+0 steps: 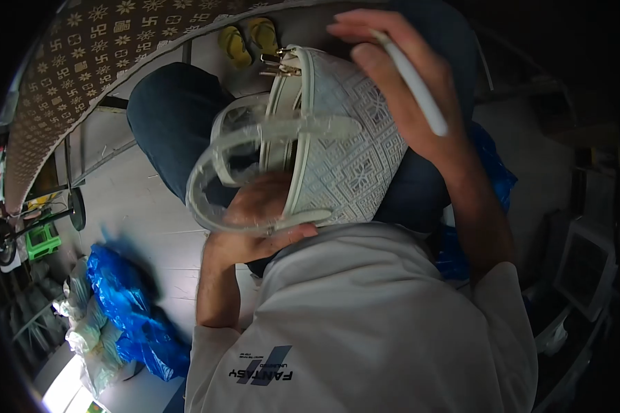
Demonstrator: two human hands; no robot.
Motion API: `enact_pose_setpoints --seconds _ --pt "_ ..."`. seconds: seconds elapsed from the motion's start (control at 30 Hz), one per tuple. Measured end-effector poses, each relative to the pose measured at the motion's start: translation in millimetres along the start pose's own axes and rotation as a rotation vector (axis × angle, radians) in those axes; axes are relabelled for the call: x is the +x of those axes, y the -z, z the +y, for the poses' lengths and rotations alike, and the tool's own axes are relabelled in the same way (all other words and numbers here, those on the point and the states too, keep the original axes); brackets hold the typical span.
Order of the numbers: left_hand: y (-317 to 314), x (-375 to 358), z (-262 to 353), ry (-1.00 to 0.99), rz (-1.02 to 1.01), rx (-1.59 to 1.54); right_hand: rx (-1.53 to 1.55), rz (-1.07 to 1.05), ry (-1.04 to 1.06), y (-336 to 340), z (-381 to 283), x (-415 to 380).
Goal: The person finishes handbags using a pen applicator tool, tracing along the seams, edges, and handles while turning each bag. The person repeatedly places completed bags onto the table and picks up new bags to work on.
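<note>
A pale handbag (355,134) with a woven geometric pattern rests on its side across my lap. Its zipped opening faces left, and two light handles (210,155) wrapped in clear plastic stick out from it. My left hand (272,213) grips the bag's near edge, with the thumb on the outside and the fingers partly hidden inside the opening. Above the bag's right side is my right hand (410,76), its fingers closed around a slim white pen-like tool (417,86), clear of the bag.
Blue plastic bags (127,310) and whitish bags (93,330) lie on the floor at left. Yellow sandals (235,47) are beyond my knees. Patterned cloth (96,62) hangs at upper left, near a green crate (43,239). A white-framed object (585,268) stands at right.
</note>
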State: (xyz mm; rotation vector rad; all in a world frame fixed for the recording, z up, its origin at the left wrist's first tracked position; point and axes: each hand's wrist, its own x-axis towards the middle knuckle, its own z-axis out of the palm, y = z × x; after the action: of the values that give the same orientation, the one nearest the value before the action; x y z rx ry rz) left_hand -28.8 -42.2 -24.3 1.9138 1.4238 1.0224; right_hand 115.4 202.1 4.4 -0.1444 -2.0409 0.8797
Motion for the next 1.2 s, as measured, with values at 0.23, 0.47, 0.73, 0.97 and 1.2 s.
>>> enact_pose_setpoints --seconds 0.23,0.47,0.73,0.97,1.2 --pt "27.0 0.2 -7.0 0.231 0.297 -1.185 -0.002 -0.345 -0.298 -4.9 -5.0 -9.7" --pt "21.0 80.6 30.1 0.669 0.234 -0.340 -0.055 -0.342 -0.292 -10.0 -9.8 -8.5" --pt "-16.8 58.1 -14.4 0.518 0.585 -0.374 0.044 0.078 0.091 -25.1 1.1 -4.1" --pt "-18.0 61.5 -5.3 0.476 0.675 -0.395 0.343 -0.317 -0.455 6.5 -41.0 -11.3" --pt "-14.6 59.6 -8.3 0.341 0.589 -0.254 0.400 -0.317 -0.536 -1.8 -40.1 -13.2"
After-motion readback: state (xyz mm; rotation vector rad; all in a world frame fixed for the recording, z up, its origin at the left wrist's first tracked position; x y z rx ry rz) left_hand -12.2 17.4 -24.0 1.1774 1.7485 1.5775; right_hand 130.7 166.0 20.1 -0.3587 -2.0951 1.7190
